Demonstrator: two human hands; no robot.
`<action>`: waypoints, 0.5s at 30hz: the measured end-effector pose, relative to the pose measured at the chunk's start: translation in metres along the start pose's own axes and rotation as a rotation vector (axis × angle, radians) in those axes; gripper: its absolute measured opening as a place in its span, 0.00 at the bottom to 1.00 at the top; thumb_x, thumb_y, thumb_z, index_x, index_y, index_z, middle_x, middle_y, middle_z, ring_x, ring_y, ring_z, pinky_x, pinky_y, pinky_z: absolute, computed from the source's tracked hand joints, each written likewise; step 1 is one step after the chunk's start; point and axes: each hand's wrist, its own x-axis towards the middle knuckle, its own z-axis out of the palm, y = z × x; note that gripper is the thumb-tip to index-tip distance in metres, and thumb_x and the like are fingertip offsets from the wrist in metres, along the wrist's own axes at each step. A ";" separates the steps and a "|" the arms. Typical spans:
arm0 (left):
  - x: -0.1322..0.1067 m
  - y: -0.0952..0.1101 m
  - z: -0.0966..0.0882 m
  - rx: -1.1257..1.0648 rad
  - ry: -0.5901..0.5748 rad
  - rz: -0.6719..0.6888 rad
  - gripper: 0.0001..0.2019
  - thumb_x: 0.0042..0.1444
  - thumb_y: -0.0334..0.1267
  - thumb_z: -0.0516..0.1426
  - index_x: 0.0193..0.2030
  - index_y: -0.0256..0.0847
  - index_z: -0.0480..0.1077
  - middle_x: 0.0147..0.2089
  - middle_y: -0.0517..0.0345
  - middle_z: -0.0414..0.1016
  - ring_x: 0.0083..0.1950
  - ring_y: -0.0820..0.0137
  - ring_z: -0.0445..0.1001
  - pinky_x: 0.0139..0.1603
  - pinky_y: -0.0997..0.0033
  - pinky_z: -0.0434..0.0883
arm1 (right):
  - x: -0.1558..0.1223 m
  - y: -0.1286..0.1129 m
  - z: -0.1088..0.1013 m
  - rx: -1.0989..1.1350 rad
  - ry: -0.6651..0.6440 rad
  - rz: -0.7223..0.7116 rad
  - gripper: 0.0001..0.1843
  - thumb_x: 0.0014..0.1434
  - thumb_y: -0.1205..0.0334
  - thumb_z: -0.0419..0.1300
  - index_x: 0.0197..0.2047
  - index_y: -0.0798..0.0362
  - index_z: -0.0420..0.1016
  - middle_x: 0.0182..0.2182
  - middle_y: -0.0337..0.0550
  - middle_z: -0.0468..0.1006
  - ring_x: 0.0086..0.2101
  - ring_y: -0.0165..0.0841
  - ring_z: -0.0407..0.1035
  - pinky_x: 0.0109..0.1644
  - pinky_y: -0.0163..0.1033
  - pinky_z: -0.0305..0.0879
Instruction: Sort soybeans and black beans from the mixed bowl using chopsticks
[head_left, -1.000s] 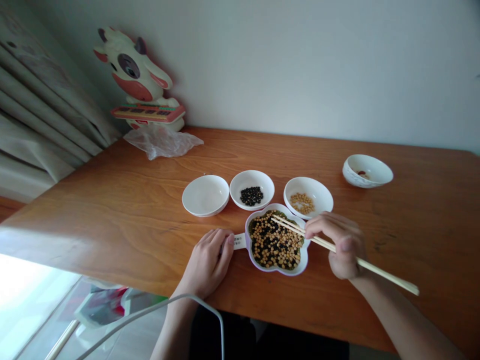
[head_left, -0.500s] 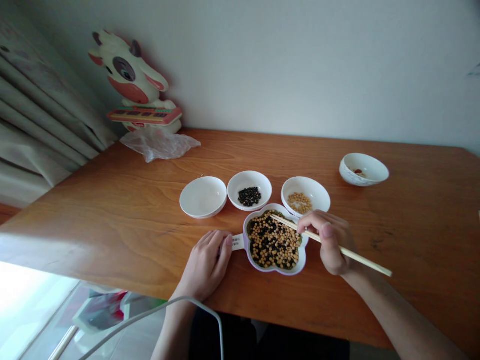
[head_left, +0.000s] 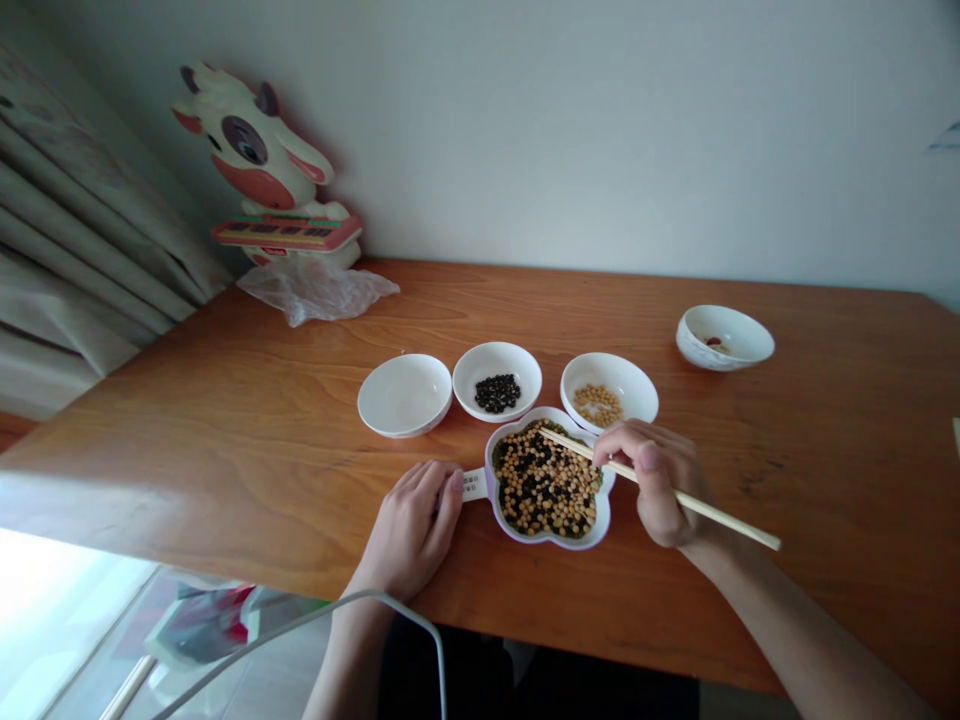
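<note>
My left hand [head_left: 415, 522] is closed around the handle [head_left: 474, 485] of a flower-shaped dish [head_left: 491, 478] with a pale purple rim. Mixed black and yellow beans [head_left: 546, 480] fill the dish, with some green ones along its edge. Chopsticks [head_left: 724, 517] are pinched in my right hand [head_left: 660, 480], their tips down among the beans at the dish's far side. Whether the tips grip a bean is too small to tell. Behind the dish stand a white bowl with nothing in it [head_left: 405, 395], a bowl of black beans [head_left: 466, 370] and a bowl of yellow beans [head_left: 634, 378].
A patterned bowl [head_left: 716, 350] with small bits inside stands at the back right of the wooden table [head_left: 300, 450]. At the back left, a cow-shaped toy keyboard [head_left: 289, 235] sits behind a clear plastic bag [head_left: 319, 290]. A pale cable [head_left: 382, 597] crosses over my left wrist.
The whole view has shifted very slightly. Both hands, the chopsticks and the dish keep nearly the same positions relative to each other.
</note>
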 end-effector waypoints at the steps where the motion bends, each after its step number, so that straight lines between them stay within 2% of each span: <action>1: 0.000 0.000 0.000 0.001 0.001 0.000 0.13 0.77 0.42 0.47 0.40 0.45 0.66 0.37 0.58 0.73 0.39 0.65 0.74 0.43 0.65 0.67 | 0.000 0.000 0.000 0.009 0.005 0.000 0.29 0.77 0.46 0.40 0.36 0.50 0.75 0.31 0.42 0.78 0.33 0.34 0.70 0.40 0.43 0.62; 8: 0.000 -0.001 0.000 -0.004 0.004 -0.004 0.12 0.77 0.41 0.48 0.40 0.44 0.67 0.37 0.58 0.73 0.39 0.66 0.74 0.42 0.66 0.67 | -0.001 -0.003 -0.001 0.060 0.016 0.085 0.37 0.74 0.37 0.34 0.35 0.48 0.75 0.31 0.42 0.78 0.31 0.35 0.68 0.36 0.44 0.59; 15: 0.000 -0.001 0.000 -0.001 0.002 -0.002 0.12 0.77 0.41 0.48 0.41 0.45 0.67 0.37 0.58 0.74 0.40 0.66 0.74 0.42 0.66 0.67 | -0.002 -0.003 0.003 0.086 0.007 0.106 0.35 0.75 0.39 0.35 0.36 0.48 0.76 0.31 0.41 0.78 0.30 0.34 0.68 0.36 0.43 0.60</action>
